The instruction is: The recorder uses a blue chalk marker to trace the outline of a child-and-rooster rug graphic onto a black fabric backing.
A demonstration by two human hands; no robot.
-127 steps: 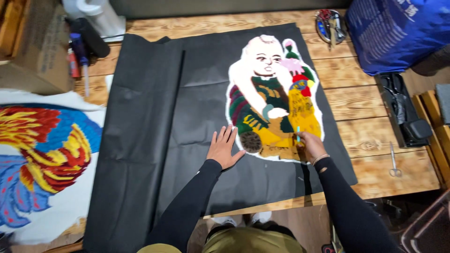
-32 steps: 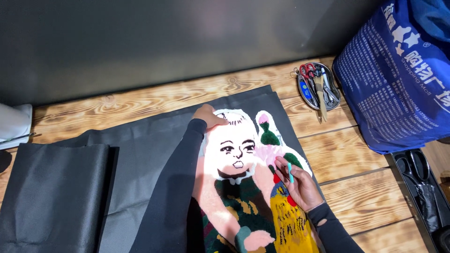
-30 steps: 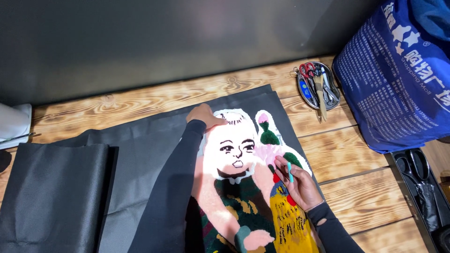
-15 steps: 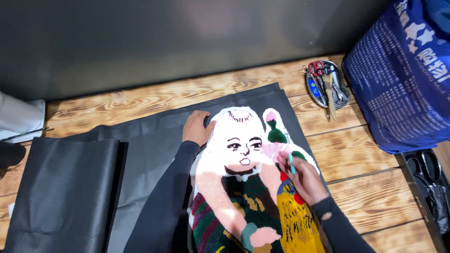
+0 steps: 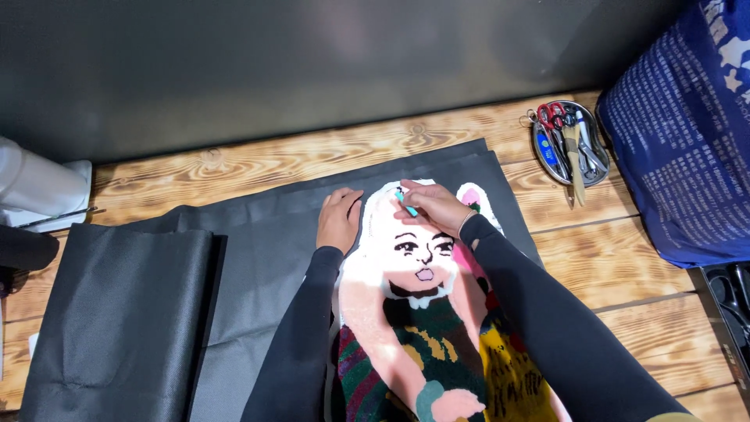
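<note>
On the wooden table [image 5: 328,156], a tufted rug [image 5: 422,328] shaped as a cartoon figure lies flat on a sheet of black fabric [image 5: 258,258], its head end toward the far wall; the left hand [image 5: 338,220] rests palm down with fingers together and flat, half on the fabric and touching the rug's upper left edge, gripping nothing; the right hand [image 5: 434,206] sits on top of the figure's head, fingers curled shut around a small teal tool [image 5: 405,205], whose tip meets the white pile near the top edge. Off to the right stands a metal tray [image 5: 547,160] of scissors and brushes, well apart, with a blue printed bag [image 5: 687,133] beyond it. Risks, as I judge them: the tool could dig too deep and gouge the pile if pressed hard; the rug could slide on the slick fabric if the flat hand eases its weight; the tool's tip lies near the left fingertips, so a slip sideways might catch them.
</note>
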